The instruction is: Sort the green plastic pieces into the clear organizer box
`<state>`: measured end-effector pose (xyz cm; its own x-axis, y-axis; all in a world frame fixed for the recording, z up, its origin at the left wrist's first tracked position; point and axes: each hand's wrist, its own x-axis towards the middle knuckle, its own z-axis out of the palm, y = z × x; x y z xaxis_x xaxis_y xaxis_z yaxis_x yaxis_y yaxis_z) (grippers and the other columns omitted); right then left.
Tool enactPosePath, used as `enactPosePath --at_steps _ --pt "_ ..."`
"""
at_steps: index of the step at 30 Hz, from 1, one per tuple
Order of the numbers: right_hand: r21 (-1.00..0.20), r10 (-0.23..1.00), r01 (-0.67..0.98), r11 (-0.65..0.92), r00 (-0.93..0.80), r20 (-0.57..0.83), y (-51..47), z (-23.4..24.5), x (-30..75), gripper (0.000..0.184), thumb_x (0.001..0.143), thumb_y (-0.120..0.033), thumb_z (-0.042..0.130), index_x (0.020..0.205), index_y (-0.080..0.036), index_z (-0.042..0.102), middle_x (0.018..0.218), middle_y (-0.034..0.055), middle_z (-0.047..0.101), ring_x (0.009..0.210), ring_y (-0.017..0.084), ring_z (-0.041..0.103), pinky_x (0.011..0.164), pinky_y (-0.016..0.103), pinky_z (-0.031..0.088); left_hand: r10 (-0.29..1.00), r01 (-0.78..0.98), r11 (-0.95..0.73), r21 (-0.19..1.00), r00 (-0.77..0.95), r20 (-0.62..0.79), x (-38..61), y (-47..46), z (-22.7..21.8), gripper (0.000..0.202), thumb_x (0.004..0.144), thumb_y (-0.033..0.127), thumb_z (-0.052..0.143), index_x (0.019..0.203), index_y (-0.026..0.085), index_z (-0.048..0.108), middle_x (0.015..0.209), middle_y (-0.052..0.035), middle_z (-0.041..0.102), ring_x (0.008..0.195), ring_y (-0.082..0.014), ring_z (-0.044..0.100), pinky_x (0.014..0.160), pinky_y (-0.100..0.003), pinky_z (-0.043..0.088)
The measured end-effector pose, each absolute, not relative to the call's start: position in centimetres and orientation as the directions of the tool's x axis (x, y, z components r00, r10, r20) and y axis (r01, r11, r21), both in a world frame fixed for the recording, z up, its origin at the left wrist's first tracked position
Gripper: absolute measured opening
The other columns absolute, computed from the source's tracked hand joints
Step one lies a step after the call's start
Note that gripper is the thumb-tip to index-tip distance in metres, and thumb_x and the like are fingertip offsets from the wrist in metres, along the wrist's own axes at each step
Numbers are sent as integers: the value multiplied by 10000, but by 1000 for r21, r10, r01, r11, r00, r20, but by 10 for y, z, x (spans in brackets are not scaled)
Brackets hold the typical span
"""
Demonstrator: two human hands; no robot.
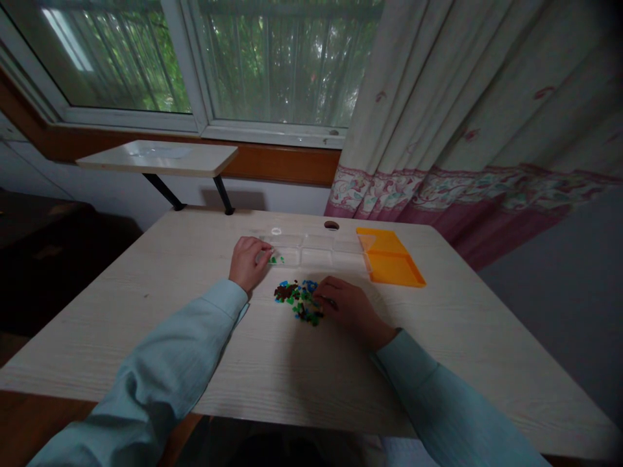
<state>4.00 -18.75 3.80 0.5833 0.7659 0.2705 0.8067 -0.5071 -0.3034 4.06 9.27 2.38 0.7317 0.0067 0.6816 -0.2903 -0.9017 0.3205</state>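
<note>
A small heap of loose coloured pieces [296,298], green, blue and dark brown, lies mid-table. My right hand [348,305] rests on the right edge of the heap, fingers curled down onto the pieces. A clear compartment box [318,250] stands just behind the heap. My left hand [249,261] is at the box's near left compartment, fingertips pinched together over a few green pieces [277,260] lying inside. Whether the fingers hold a piece is too small to tell.
An orange lid [392,259] lies open to the right of the clear box. The pale wooden table [146,305] has a cable hole [331,225] at the back. A small white shelf [158,157], a window and a curtain [462,130] stand behind.
</note>
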Motion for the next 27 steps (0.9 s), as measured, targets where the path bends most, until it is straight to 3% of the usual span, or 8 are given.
enactPosePath --at_steps 12,21,24,27 --pt "-400 607 727 -558 687 399 -191 40 42 121 897 -225 518 935 -209 631 943 40 627 769 136 587 676 238 444 17 -267 -909 319 741 671 43 95 21 225 899 328 497 950 198 673 899 -65 599 927 -223 487 863 -383 393" --pt "-466 598 709 -529 701 389 -190 38 42 127 888 -232 521 913 -199 641 918 37 622 663 114 544 638 243 427 13 -271 -914 303 727 687 44 96 19 256 907 286 483 1058 231 683 863 -62 571 901 -218 480 836 -378 405" --pt "-555 559 663 -503 739 376 -187 42 41 147 873 -258 524 879 -189 654 870 43 621 639 118 528 618 252 422 -4 -289 -911 295 721 693 42 94 21 254 907 283 483 1057 223 679 868 -62 569 901 -216 479 834 -378 407" --pt "-724 464 512 -462 835 295 -185 42 44 183 826 -340 571 822 -181 661 757 33 619 629 132 527 588 254 415 -59 -348 -893 286 720 692 36 85 26 254 907 290 488 1072 221 667 895 -65 569 922 -213 479 845 -380 407"
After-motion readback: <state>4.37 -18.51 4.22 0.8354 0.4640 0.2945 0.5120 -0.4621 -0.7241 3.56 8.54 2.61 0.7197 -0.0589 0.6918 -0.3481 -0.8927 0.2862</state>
